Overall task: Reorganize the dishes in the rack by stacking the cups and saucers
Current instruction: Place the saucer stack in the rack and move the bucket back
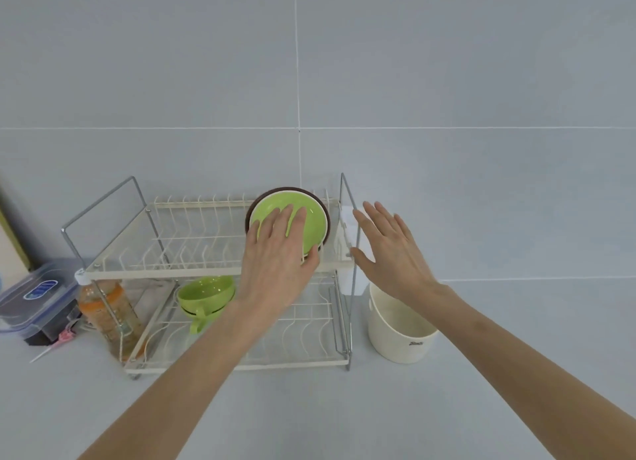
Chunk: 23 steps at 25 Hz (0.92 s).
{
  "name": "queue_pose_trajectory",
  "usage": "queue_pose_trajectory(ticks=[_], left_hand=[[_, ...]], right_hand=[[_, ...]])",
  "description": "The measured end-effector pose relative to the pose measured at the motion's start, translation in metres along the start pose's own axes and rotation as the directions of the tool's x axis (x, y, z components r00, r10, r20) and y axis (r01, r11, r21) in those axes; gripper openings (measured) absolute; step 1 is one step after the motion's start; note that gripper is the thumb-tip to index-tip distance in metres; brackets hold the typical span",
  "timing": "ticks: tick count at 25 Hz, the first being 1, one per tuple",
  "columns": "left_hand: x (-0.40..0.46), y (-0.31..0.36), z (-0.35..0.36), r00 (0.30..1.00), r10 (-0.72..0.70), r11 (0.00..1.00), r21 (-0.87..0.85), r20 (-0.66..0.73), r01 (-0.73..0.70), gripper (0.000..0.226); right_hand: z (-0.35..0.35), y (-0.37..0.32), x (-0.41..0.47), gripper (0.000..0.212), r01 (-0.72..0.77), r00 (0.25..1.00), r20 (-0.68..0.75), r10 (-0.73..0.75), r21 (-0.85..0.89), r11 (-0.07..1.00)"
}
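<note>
Two hands at a two-tier dish rack [220, 270] on a pale counter [344, 418].
Left hand [278, 253] lies fingers spread on one green saucer [309, 224], thumb hooked at its rim; one brown saucer [321, 203] stands behind it, upper tier. Right hand [389, 249], released, hovers beside the rack. Lower tier: two nested green cups [206, 296]. Left: one lidded box [34, 298], one bottle [106, 315]. Right: one cream tub [399, 332], contents unseen.

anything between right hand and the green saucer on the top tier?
Head view: the rack's grey upright end frame stands between the right hand and the green saucer, which the left hand holds.
</note>
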<state>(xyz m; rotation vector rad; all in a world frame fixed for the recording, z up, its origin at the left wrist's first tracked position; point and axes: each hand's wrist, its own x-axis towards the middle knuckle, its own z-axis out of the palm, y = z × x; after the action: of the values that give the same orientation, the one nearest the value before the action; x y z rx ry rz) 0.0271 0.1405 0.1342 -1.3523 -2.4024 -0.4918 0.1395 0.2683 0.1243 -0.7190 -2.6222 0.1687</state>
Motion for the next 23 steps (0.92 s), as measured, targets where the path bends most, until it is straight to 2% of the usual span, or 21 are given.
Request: queue_pose_trajectory(ticks=[2,6,11,15,18,21,23], left_hand=[[-0.014,0.015,0.015,0.999,0.047,0.999,0.002,-0.026,-0.047,0.051],[-0.035,0.044,0.045,0.998,0.056,0.998,-0.008,0.029,-0.056,0.049],[-0.047,0.074,0.087,0.993,0.055,0.993,-0.110,0.109,-0.043,0.051],[-0.047,0.099,0.115,0.959,-0.026,0.966,-0.240,0.281,0.096,0.059],[-0.044,0.112,0.137,0.907,-0.114,0.909,-0.326,0.405,0.260,0.064],[-0.035,0.117,0.170,0.829,-0.207,0.792,-0.409,0.520,0.454,0.070],[-0.027,0.117,0.189,0.779,-0.264,0.659,-0.483,0.569,0.576,0.068]], right_hand=[[0.005,0.015,-0.017,0.061,-0.029,1.000,-0.001,0.029,0.042,0.999],[0.016,0.046,-0.044,0.061,-0.079,0.997,-0.013,0.081,0.096,0.992],[0.032,0.095,-0.065,0.061,-0.191,0.979,0.091,0.182,0.103,0.976],[0.052,0.133,-0.076,0.063,-0.275,0.953,0.174,0.249,0.143,0.951],[0.069,0.155,-0.078,0.065,-0.331,0.929,0.231,0.289,0.172,0.928],[0.085,0.173,-0.074,0.069,-0.403,0.902,0.278,0.332,0.262,0.877],[0.093,0.182,-0.068,0.069,-0.480,0.869,0.317,0.379,0.360,0.800]])
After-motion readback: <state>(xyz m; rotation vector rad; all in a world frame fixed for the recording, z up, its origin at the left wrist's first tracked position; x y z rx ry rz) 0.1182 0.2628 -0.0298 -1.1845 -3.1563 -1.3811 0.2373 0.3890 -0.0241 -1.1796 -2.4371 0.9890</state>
